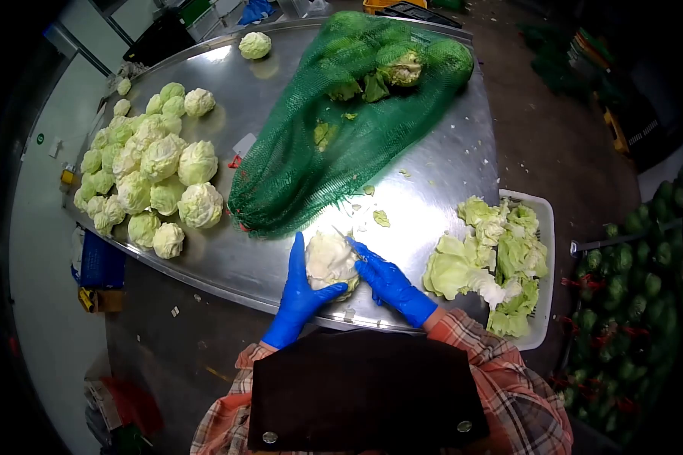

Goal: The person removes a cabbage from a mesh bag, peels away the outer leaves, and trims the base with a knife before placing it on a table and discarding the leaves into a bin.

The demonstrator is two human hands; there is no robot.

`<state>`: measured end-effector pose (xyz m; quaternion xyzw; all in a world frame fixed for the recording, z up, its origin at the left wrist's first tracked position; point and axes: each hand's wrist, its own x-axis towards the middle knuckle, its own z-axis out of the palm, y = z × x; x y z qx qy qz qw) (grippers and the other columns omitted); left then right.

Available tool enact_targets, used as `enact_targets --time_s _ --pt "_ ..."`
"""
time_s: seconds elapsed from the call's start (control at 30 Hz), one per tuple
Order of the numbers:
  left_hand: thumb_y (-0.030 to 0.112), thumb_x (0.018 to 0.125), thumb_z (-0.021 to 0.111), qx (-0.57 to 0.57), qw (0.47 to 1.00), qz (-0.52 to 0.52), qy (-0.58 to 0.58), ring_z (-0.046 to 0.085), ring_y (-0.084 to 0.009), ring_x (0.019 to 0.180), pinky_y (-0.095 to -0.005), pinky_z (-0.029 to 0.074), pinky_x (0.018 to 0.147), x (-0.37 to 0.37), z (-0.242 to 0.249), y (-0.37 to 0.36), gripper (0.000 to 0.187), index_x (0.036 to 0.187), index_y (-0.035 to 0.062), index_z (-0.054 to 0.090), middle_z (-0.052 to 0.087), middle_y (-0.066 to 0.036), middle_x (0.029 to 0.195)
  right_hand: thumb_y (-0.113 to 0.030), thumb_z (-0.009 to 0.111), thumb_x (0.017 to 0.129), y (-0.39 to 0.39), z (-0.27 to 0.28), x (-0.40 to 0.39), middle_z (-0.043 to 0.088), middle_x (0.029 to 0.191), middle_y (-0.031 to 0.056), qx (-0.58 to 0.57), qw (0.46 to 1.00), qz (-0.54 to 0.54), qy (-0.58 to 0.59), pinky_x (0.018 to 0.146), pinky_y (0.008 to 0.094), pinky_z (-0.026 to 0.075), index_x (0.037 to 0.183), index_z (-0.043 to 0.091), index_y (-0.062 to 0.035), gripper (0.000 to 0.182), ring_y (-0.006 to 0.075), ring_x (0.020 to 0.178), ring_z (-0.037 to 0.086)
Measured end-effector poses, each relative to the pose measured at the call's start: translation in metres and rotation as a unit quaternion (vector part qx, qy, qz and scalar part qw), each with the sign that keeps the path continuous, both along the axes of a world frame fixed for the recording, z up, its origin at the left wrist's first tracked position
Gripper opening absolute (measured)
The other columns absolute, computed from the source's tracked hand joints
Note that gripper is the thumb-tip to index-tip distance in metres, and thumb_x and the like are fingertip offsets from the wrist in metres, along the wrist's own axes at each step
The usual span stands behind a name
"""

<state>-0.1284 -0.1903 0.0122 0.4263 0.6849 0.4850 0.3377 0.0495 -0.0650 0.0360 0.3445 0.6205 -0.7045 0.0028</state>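
A pale, peeled cabbage [329, 260] sits at the near edge of the metal table. My left hand [302, 292], in a blue glove, grips its left and near side with thumb and fingers spread around it. At the cabbage's right side is my right hand [391, 282], also in a blue glove, with its fingers curled. A thin, light blade [339, 232] shows beyond its fingertips and looks like part of a small knife; the handle is hidden in the glove. Just beyond the hands lies a green mesh bag [296, 178] with several cabbages in its far end.
Many peeled cabbages [159, 158] are piled on the table's left side, and a lone cabbage [255, 45] lies at the back. Loose leaves [451, 267] spill over the right edge into a white basket [542, 303]. Bagged green produce [630, 303] stands at far right.
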Motion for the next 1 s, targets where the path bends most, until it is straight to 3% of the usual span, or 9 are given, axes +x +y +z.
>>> enact_targets --time_s 0.1,0.13,0.23,0.37,0.67,0.77,0.87,0.97,1.0 --pt "0.042 0.061 0.086 -0.061 0.998 0.001 0.026 0.034 -0.0335 0.133 -0.0417 0.033 0.107 -0.007 -0.007 0.007 0.123 0.145 -0.0065 0.011 0.032 -0.027 0.143 -0.036 0.048 0.097 -0.007 -0.023 -0.006 0.033 0.147 0.0192 0.357 0.926 -0.044 0.113 0.090 0.0358 0.049 0.148 0.025 -0.0152 0.059 0.0323 0.108 0.060" --pt "0.044 0.061 0.086 -0.080 0.997 0.001 0.022 0.035 -0.0342 0.133 -0.0418 0.033 0.107 -0.008 -0.007 0.011 0.124 0.145 -0.0071 0.011 0.033 -0.027 0.142 -0.033 0.047 0.097 -0.011 -0.022 -0.001 0.032 0.147 0.0214 0.280 0.948 -0.042 0.145 0.103 0.0382 0.038 0.148 0.020 -0.0108 0.062 0.0369 0.130 0.041" --pt "0.040 0.062 0.086 -0.114 0.992 -0.015 0.059 0.041 -0.0326 0.129 -0.0407 0.037 0.104 -0.011 -0.004 0.018 0.121 0.145 -0.0061 0.011 0.036 -0.026 0.140 -0.031 0.048 0.097 -0.021 -0.023 -0.008 0.032 0.146 0.0227 0.298 0.945 -0.045 0.125 0.097 0.0399 0.043 0.149 0.016 -0.0131 0.064 0.0385 0.120 0.051" --pt "0.052 0.061 0.083 -0.132 0.986 -0.012 0.099 0.041 -0.0362 0.129 -0.0416 0.038 0.103 -0.004 0.011 0.024 0.123 0.143 -0.0089 0.016 0.037 -0.030 0.139 -0.037 0.044 0.097 -0.018 -0.018 -0.016 0.059 0.115 0.0270 0.294 0.955 -0.033 -0.008 0.081 0.0448 0.049 0.149 0.016 -0.0145 0.063 0.0432 0.093 0.063" --pt "0.056 0.067 0.077 -0.131 0.975 0.050 0.173 0.055 -0.0376 0.111 -0.0406 0.047 0.089 0.013 0.017 0.027 0.110 0.139 -0.0084 0.024 0.048 -0.028 0.127 -0.038 0.042 0.097 -0.003 -0.005 -0.025 0.060 0.113 0.0246 0.308 0.946 -0.010 -0.096 0.084 0.0441 0.049 0.145 0.029 -0.0163 0.054 0.0396 0.094 0.063" --pt "0.057 0.069 0.074 -0.152 0.954 0.065 0.250 0.057 -0.0379 0.106 -0.0412 0.048 0.087 0.017 0.014 0.029 0.108 0.139 -0.0080 0.024 0.049 -0.028 0.125 -0.041 0.043 0.097 0.001 -0.011 -0.028 0.065 0.093 0.0263 0.359 0.928 -0.026 -0.095 0.075 0.0452 0.051 0.142 0.034 -0.0118 0.054 0.0418 0.084 0.064" --pt "0.054 0.069 0.076 -0.168 0.965 0.055 0.194 0.051 -0.0398 0.115 -0.0422 0.045 0.092 0.018 0.017 0.034 0.109 0.141 -0.0089 0.022 0.046 -0.031 0.128 -0.036 0.045 0.096 0.002 -0.022 -0.026 0.066 0.093 0.0244 0.387 0.919 -0.053 -0.062 0.073 0.0455 0.051 0.140 0.038 -0.0123 0.050 0.0407 0.078 0.065" --pt "0.050 0.068 0.079 -0.116 0.953 0.013 0.279 0.047 -0.0398 0.118 -0.0441 0.043 0.094 0.044 0.023 0.020 0.111 0.142 -0.0072 0.020 0.042 -0.029 0.132 -0.037 0.043 0.097 0.045 -0.083 -0.020 0.067 0.100 0.0187 0.374 0.907 -0.165 0.102 0.063 0.0394 0.054 0.130 0.049 -0.0082 0.044 0.0272 0.066 0.066" --pt "0.046 0.066 0.082 -0.082 0.954 -0.003 0.290 0.043 -0.0402 0.120 -0.0448 0.042 0.095 0.050 0.016 0.016 0.113 0.143 -0.0055 0.017 0.039 -0.028 0.135 -0.038 0.043 0.098 0.047 -0.020 -0.013 0.068 0.095 0.0149 0.156 0.972 -0.175 -0.006 0.046 0.0309 0.048 0.124 0.052 -0.0058 0.043 0.0165 0.049 0.058"
